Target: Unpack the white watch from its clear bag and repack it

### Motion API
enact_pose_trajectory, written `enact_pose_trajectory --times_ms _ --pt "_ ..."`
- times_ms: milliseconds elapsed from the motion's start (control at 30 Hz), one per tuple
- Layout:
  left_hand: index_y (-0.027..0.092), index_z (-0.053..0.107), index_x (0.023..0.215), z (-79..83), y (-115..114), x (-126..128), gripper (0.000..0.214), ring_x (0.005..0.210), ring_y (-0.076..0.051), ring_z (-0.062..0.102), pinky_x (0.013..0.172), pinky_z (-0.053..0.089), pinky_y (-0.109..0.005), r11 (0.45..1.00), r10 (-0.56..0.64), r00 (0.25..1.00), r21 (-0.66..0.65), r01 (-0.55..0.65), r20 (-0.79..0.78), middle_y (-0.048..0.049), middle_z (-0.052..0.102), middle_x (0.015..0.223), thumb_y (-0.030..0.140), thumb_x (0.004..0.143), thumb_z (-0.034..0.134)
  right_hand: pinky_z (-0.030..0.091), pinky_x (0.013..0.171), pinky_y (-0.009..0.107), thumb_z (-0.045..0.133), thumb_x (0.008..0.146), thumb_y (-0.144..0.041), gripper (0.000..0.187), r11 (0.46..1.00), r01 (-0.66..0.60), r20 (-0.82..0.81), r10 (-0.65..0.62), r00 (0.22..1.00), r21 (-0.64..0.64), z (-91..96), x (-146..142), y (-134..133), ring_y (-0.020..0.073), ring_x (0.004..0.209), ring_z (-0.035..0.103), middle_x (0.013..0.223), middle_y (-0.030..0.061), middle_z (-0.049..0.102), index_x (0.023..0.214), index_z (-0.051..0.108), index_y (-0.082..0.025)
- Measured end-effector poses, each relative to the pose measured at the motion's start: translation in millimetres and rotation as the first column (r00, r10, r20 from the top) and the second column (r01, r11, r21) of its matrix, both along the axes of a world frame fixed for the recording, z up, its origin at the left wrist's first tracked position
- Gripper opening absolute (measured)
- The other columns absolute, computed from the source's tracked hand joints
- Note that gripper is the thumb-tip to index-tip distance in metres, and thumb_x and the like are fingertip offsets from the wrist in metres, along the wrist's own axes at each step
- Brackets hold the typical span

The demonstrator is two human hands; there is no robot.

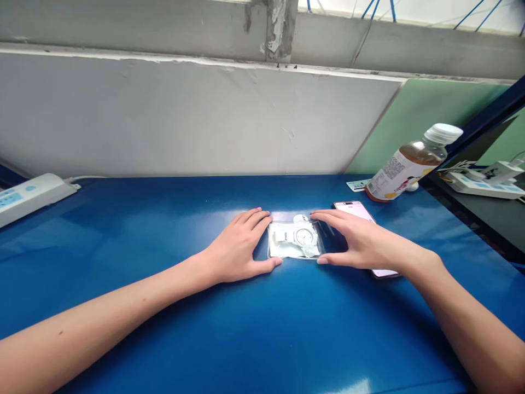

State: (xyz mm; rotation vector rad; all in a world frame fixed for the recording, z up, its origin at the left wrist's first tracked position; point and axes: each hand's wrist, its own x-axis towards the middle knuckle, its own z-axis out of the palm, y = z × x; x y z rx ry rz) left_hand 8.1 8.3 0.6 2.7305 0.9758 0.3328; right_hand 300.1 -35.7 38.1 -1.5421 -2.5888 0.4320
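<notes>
A clear plastic bag [275,249] with white parts inside lies flat on the blue table, near its middle. One of those parts is a round white ring shape [304,237]. My left hand [241,244] rests at the bag's left side, fingertips by the upper corner and thumb at the lower one. On the opposite side my right hand [356,239] sits at the right edge in the same way, thumb and fingers spread apart. Neither hand is closed round the bag. Under my right wrist a phone [355,208] with a lit screen is partly hidden.
The blue table [246,339] reaches back to a pale wall. A bottle [410,164] with brown drink and a white cap stands at the back right, beside a small card [356,185]. Power strips lie at the far left [36,194] and far right [488,185].
</notes>
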Motion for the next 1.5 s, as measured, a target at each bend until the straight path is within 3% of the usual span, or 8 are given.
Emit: enact_pose_trajectory --times_ms 733,967,1200,1367,1500 --pt "0.010 0.045 0.144 -1.9 0.0 -1.3 0.079 0.142 -0.040 0.036 0.115 0.033 -0.055 1.000 -0.004 1.000 0.004 0.004 0.021 -0.0213 0.043 0.151 0.063 0.087 0.058 0.046 0.107 0.053 0.066 0.079 -0.065 0.087 1.000 0.009 0.029 -0.009 1.000 0.005 -3.0 1.7 0.6 0.0374 0.134 0.049 0.151 0.0175 0.048 0.147 0.045 -0.013" --pt "0.012 0.043 0.146 -3.2 -0.1 -3.7 0.084 0.141 -0.042 0.036 0.113 0.036 -0.056 1.000 -0.002 0.999 0.003 0.002 0.049 -0.0219 0.033 0.156 0.063 0.083 0.064 0.046 0.107 0.052 0.065 0.081 -0.063 0.086 1.000 0.000 0.036 -0.001 0.999 0.010 -3.3 1.4 0.7 0.0373 0.134 0.049 0.150 0.0176 0.048 0.147 0.045 -0.013" --pt "0.012 0.047 0.145 -0.7 1.3 -2.7 0.073 0.142 -0.039 0.035 0.115 0.033 -0.056 1.000 -0.019 1.000 -0.009 0.019 -0.002 -0.0190 0.040 0.154 0.063 0.093 0.051 0.048 0.105 0.052 0.067 0.079 -0.062 0.085 0.998 -0.024 0.027 0.022 0.999 0.058 -5.2 2.0 -0.5 0.0384 0.133 0.050 0.152 0.0158 0.047 0.149 0.044 -0.018" --pt "0.013 0.047 0.144 -1.9 3.5 -3.6 0.068 0.143 -0.036 0.034 0.116 0.032 -0.054 1.000 -0.029 1.000 -0.013 0.029 0.006 -0.0165 0.044 0.152 0.062 0.098 0.040 0.051 0.101 0.048 0.065 0.088 -0.047 0.058 0.982 -0.102 -0.003 0.104 0.995 0.159 -2.2 -2.1 -0.9 0.0329 0.126 0.058 0.146 0.0107 0.055 0.141 0.054 -0.026" --pt "0.013 0.048 0.143 -2.4 4.3 -4.8 0.061 0.143 -0.036 0.034 0.115 0.032 -0.056 0.999 -0.041 0.999 -0.030 0.042 0.025 -0.0180 0.043 0.152 0.056 0.102 0.034 0.052 0.097 0.044 0.054 0.097 -0.038 0.035 0.964 -0.155 -0.042 0.168 0.985 0.217 0.6 -5.1 1.2 0.0282 0.115 0.065 0.130 0.0080 0.068 0.128 0.065 -0.027"
